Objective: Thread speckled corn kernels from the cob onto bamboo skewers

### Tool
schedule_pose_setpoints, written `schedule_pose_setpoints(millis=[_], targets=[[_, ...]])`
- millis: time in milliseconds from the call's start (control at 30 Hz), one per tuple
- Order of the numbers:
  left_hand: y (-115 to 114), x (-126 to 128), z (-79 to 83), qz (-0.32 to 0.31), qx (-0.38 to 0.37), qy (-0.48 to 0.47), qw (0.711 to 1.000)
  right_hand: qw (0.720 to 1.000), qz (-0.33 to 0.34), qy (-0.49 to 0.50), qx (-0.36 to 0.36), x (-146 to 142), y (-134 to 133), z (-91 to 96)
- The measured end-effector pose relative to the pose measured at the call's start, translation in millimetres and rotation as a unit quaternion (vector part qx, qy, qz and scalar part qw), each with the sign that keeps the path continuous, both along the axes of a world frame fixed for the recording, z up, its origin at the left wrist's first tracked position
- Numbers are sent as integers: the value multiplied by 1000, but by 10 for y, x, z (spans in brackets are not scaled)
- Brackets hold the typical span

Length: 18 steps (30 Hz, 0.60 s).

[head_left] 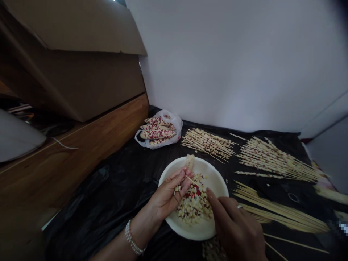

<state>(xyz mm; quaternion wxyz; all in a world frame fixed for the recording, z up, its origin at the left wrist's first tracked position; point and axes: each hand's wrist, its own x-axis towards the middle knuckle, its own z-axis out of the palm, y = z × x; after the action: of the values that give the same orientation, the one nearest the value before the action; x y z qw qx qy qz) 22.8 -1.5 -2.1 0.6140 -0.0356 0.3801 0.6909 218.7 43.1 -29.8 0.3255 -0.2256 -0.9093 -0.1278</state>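
A white bowl [217, 181] on the black sheet holds loose pale and red corn kernels [194, 204] and a stripped cob [190, 161] at its far rim. My left hand [168, 195], with a bead bracelet at the wrist, is over the bowl's left side, its fingers pinched on a thin wooden skewer [190, 179] that points into the kernels. My right hand [233, 226], wearing a ring, hovers at the bowl's near right rim with its index finger stretched toward the kernels; what its curled fingers hold is hidden.
A white plastic bag of red-speckled corn cobs [159, 132] lies at the back. Two piles of skewers threaded with kernels [208, 143] [274, 159] lie behind the bowl. Bare skewers [282, 214] lie to the right. A wooden ledge [73, 156] and cardboard boxes [78, 54] stand left.
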Motion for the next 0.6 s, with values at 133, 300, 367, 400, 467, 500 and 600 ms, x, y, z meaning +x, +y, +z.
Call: schedule_pose_setpoints(millis=[133,300,367,400,467,500,600], targets=[[-10,-4,8,-3,3,-11,1000,1000,-8,0,-4,-13,-15,46],[-15,-12,11,-3,-1,-2,1000,1000,-16,12,9,-26,-26,110],[-16,-19,-9,0,-6,-8,1000,1000,-11,13,11,-27,-24,110],[-17,-22,-19,1,-6,-11,1000,1000,-11,12,10,-28,-24,106],[-19,-27,-34,1,-3,-15,1000,1000,-13,11,10,-29,-24,99],[-20,-27,-38,1,-1,-15,1000,1000,-14,12,10,-28,-26,97],[-22,-22,-34,0,-1,-9,1000,1000,-19,0,10,-9,-35,103]])
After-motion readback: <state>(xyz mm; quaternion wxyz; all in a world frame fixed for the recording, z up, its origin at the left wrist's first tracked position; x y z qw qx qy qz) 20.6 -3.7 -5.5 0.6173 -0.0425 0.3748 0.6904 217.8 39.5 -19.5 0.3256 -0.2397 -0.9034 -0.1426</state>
